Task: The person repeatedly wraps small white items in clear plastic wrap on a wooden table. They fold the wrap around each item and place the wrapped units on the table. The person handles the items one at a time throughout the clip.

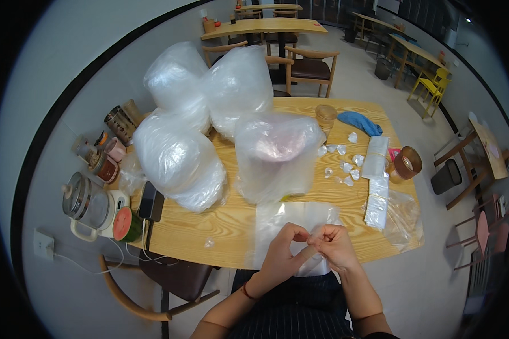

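Near the table's front edge, my left hand [285,248] and my right hand [334,245] meet with fingertips pinched together on a thin transparent plastic bag [275,218]. The bag lies flat on the wood below them, and part of it hangs over the edge by my lap. What exactly sits between the fingertips is too small to tell. Just beyond lies a large puffed plastic bag [275,169] with something pinkish showing through. Off to the right are two banded stacks of folded plastic bags, one farther away [375,156] and one nearer [377,201].
Three bulging bags [176,156] crowd the table's left half. Small crumpled plastic pieces [346,166] lie beside a blue cloth [359,121] and a brown cup [407,163]. A glass kettle [85,199], a cut watermelon [126,224] and cords line the left edge. A chair [178,275] stands at front left.
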A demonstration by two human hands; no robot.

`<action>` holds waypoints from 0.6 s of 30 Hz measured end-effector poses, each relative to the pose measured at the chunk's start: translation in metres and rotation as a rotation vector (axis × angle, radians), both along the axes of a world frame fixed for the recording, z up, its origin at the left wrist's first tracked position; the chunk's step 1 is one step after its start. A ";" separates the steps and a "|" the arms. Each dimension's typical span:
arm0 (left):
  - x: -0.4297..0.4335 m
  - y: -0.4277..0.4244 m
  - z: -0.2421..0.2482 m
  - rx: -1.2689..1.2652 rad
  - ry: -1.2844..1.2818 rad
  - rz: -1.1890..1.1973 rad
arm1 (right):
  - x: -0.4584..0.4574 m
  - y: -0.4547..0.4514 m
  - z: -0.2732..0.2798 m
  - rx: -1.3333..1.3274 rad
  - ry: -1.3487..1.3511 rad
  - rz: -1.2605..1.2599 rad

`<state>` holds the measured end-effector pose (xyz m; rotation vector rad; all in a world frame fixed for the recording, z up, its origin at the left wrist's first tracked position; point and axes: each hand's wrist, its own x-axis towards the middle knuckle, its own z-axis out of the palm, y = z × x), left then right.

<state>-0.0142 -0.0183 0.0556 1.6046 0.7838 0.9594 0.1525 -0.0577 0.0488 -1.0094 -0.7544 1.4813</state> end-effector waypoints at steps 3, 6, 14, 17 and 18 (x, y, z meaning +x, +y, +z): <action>0.001 0.002 -0.002 -0.099 -0.140 -0.112 | 0.002 0.006 0.000 -0.030 0.088 0.092; -0.006 0.005 -0.005 -0.152 -0.203 -0.134 | -0.002 0.006 -0.003 -0.021 0.307 0.125; -0.086 0.038 -0.010 -0.956 -1.561 -0.310 | 0.039 0.009 0.024 0.172 0.858 0.140; -0.092 0.047 -0.004 -0.862 -1.376 -0.647 | 0.042 0.020 0.043 0.151 0.720 0.169; -0.089 0.049 0.001 -0.782 -1.073 -0.422 | 0.040 0.027 0.049 0.155 0.695 0.229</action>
